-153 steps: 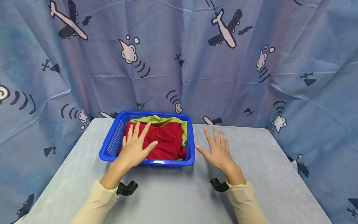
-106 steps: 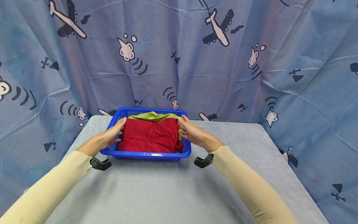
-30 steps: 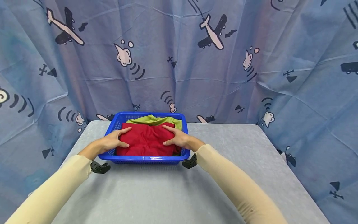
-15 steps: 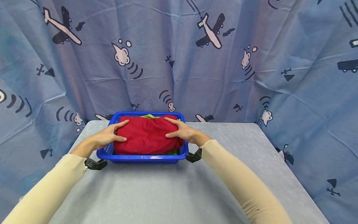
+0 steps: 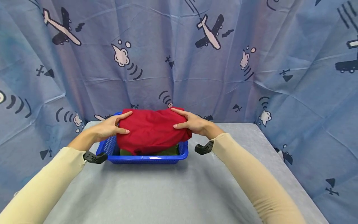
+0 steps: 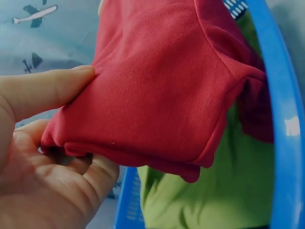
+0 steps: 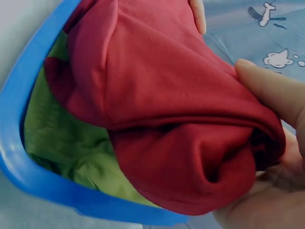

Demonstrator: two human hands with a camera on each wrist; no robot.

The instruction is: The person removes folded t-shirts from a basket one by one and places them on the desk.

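A folded red cloth (image 5: 152, 130) hangs just above a blue plastic basket (image 5: 142, 157) at the back of the grey table. My left hand (image 5: 110, 127) pinches its left end, thumb on top and fingers underneath; in the left wrist view the red cloth (image 6: 162, 90) sits between thumb and fingers (image 6: 97, 179). My right hand (image 5: 193, 123) grips the right end the same way, and the red cloth (image 7: 176, 129) bulges from that grip. A green cloth (image 6: 214, 191) lies in the basket below; the green cloth (image 7: 71, 148) fills the basket floor.
The grey table (image 5: 167, 193) stretches toward me in front of the basket. A blue curtain (image 5: 251, 46) printed with airplanes closes off the back and both sides. Black wrist mounts (image 5: 93, 157) sit under both cream sleeves.
Both hands have lifted the red cloth up out of the basket; a second ago it lay inside on the green cloth with my hands at its ends.
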